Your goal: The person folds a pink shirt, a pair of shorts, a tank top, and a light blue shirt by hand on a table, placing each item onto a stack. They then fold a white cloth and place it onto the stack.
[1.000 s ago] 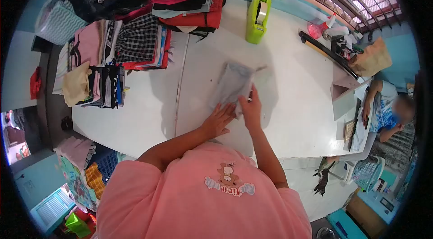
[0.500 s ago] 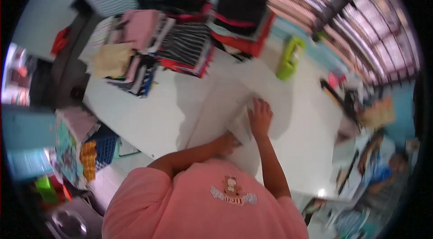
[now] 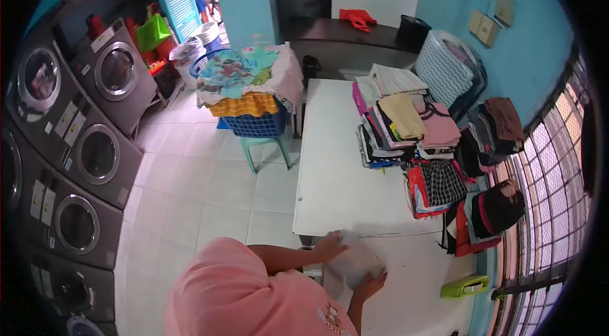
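Note:
A pale, thin, see-through sheet that looks like a plastic bag (image 3: 355, 261) lies over the near part of the white table (image 3: 336, 164). My left hand (image 3: 330, 247) is closed on its far left corner, by the table's front edge. At its right end my right hand (image 3: 370, 285) grips the other side, with the fingers curled round the edge. Beyond it stand folded clothes (image 3: 406, 117), with a checked folded garment (image 3: 444, 182) on a nearer pile.
A green plastic holder (image 3: 465, 287) sits by the barred window. Across the aisle, a blue basket (image 3: 257, 125) heaped with cloth rests on a green stool (image 3: 266, 145). Stacked front-loading machines (image 3: 95, 152) line the left side. A dark counter (image 3: 342, 41) stands at the back.
My head has turned left, bringing the machines and basket into fuller view. Both hands now grip opposite sides of the plastic bag; earlier the right hand lay spread on it.

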Available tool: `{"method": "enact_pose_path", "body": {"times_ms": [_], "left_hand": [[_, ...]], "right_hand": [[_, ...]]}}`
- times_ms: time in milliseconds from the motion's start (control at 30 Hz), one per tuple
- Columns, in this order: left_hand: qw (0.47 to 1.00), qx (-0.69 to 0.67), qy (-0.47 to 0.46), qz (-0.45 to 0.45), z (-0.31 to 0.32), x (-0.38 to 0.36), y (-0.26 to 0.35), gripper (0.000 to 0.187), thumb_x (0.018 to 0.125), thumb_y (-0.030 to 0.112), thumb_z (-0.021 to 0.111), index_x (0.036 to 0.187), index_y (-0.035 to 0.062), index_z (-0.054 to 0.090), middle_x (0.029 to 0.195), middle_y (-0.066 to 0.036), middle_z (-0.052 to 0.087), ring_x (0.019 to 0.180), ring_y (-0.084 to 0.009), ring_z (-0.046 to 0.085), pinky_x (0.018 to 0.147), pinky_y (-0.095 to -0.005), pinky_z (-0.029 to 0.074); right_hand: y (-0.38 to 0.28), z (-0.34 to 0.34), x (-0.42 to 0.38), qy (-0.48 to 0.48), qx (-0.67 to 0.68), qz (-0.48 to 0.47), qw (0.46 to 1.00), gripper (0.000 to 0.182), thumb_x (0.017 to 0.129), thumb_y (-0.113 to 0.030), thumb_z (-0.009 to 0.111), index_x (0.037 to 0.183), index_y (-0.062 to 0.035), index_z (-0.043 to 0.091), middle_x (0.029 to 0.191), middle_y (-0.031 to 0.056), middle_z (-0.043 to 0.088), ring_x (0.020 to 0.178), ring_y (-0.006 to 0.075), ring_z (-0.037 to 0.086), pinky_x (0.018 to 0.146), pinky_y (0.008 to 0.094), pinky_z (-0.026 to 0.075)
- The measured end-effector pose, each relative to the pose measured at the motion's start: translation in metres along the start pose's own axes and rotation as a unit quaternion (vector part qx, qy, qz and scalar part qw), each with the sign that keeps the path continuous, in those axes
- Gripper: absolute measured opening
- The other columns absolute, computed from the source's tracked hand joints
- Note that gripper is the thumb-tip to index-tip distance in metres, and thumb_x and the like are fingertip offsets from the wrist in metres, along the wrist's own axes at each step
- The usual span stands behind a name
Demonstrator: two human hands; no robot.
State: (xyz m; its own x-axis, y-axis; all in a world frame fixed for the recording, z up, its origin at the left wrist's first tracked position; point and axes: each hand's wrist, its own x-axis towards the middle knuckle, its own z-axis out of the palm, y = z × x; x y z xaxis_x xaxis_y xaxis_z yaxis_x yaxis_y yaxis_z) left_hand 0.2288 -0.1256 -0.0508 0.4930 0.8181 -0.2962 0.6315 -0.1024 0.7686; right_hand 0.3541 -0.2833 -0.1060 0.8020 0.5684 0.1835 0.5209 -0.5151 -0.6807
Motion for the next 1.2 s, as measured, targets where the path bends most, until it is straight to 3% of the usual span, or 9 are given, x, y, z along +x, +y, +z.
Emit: {"method": "enact_pose_path", "body": {"times_ms": [100,200,367,500,633,700,867,1033,1200], "left_hand": [[0.998,0.02,-0.047,-0.046,-0.006,0.01,-0.001,0.053,0.071,0.04,0.057,0.103,-0.0007,0.05,0.114,-0.019,0.044,0.106,-0.031,0.044,0.087,-0.039,0.037],[0.995,0.023,-0.088,-0.039,-0.006,0.021,-0.01,0.05,0.071,0.039,0.056,0.102,0.0002,0.05,0.11,-0.018,0.048,0.103,-0.032,0.046,0.086,-0.0389,0.038],[0.988,0.001,-0.157,-0.007,-0.008,0.019,-0.02,0.049,0.069,0.034,0.056,0.106,0.0024,0.048,0.107,-0.019,0.051,0.102,-0.0318,0.048,0.086,-0.0375,0.038],[0.961,-0.155,-0.184,-0.139,-0.014,0.03,-0.045,0.072,0.068,0.036,0.06,0.125,0.0019,0.033,0.113,-0.019,0.047,0.104,-0.0288,0.047,0.085,-0.0349,0.04],[0.936,-0.178,-0.302,-0.012,-0.062,0.042,-0.058,0.079,0.069,0.036,0.06,0.13,0.0022,0.022,0.119,-0.02,0.041,0.104,-0.0285,0.046,0.086,-0.0353,0.04],[0.859,-0.39,-0.245,-0.222,-0.102,0.035,-0.037,0.084,0.071,0.037,0.06,0.132,0.002,0.014,0.124,-0.019,0.036,0.105,-0.0273,0.045,0.086,-0.0378,0.039],[0.852,-0.424,-0.247,-0.184,-0.149,0.095,-0.099,0.051,0.083,0.032,0.048,0.124,0.0054,0.033,0.117,-0.01,0.044,0.105,-0.024,0.044,0.087,-0.0391,0.037],[0.865,-0.422,-0.251,-0.105,-0.259,0.123,-0.107,0.036,0.084,0.028,0.045,0.116,0.0128,0.039,0.106,-0.004,0.053,0.095,-0.0142,0.049,0.079,-0.0314,0.037],[0.888,-0.397,-0.191,-0.132,-0.316,0.156,-0.15,0.035,0.083,0.028,0.045,0.115,0.0132,0.04,0.107,-0.003,0.053,0.096,-0.015,0.049,0.079,-0.0312,0.036]], "right_hand": [[-0.026,-0.014,-0.005,0.019,0.074,0.207,0.975,0.06,0.075,-0.023,0.059,0.124,0.0,0.033,0.123,0.0247,0.035,0.11,0.0365,0.038,0.087,0.0422,0.037],[-0.024,-0.02,-0.011,0.004,0.074,0.261,0.963,0.065,0.068,-0.021,0.066,0.121,0.0008,0.035,0.115,0.0238,0.043,0.101,0.0355,0.046,0.085,0.0389,0.038],[-0.021,-0.015,-0.021,-0.091,0.078,0.229,0.966,0.056,0.065,-0.015,0.064,0.112,0.0043,0.042,0.104,0.0209,0.051,0.09,0.0322,0.052,0.079,0.0373,0.04],[-0.021,-0.015,-0.019,-0.213,0.229,0.312,0.897,0.046,0.066,-0.012,0.061,0.107,0.003,0.047,0.098,0.0131,0.054,0.087,0.0225,0.053,0.073,0.0315,0.042],[-0.081,-0.022,-0.008,-0.182,0.375,0.329,0.847,0.048,0.068,-0.012,0.059,0.111,0.0012,0.044,0.101,0.0111,0.053,0.089,0.0215,0.052,0.073,0.0325,0.043],[-0.108,-0.015,0.0,-0.187,0.461,0.321,0.806,0.048,0.07,-0.013,0.06,0.112,-0.0006,0.042,0.1,0.0115,0.053,0.087,0.0217,0.053,0.073,0.0322,0.044],[-0.197,0.027,0.031,-0.175,0.522,0.334,0.765,0.055,0.076,-0.023,0.061,0.118,0.0019,0.037,0.109,0.0128,0.049,0.096,0.0215,0.05,0.08,0.0321,0.042],[-0.295,0.026,0.087,-0.081,0.336,0.294,0.891,0.06,0.076,-0.024,0.062,0.12,0.0059,0.034,0.112,0.0139,0.047,0.099,0.0186,0.046,0.082,0.0291,0.039],[-0.323,-0.017,0.159,0.015,0.341,0.062,0.938,0.049,0.079,-0.016,0.058,0.117,0.0059,0.038,0.112,0.0133,0.048,0.099,0.0155,0.045,0.087,0.0243,0.034]]}}
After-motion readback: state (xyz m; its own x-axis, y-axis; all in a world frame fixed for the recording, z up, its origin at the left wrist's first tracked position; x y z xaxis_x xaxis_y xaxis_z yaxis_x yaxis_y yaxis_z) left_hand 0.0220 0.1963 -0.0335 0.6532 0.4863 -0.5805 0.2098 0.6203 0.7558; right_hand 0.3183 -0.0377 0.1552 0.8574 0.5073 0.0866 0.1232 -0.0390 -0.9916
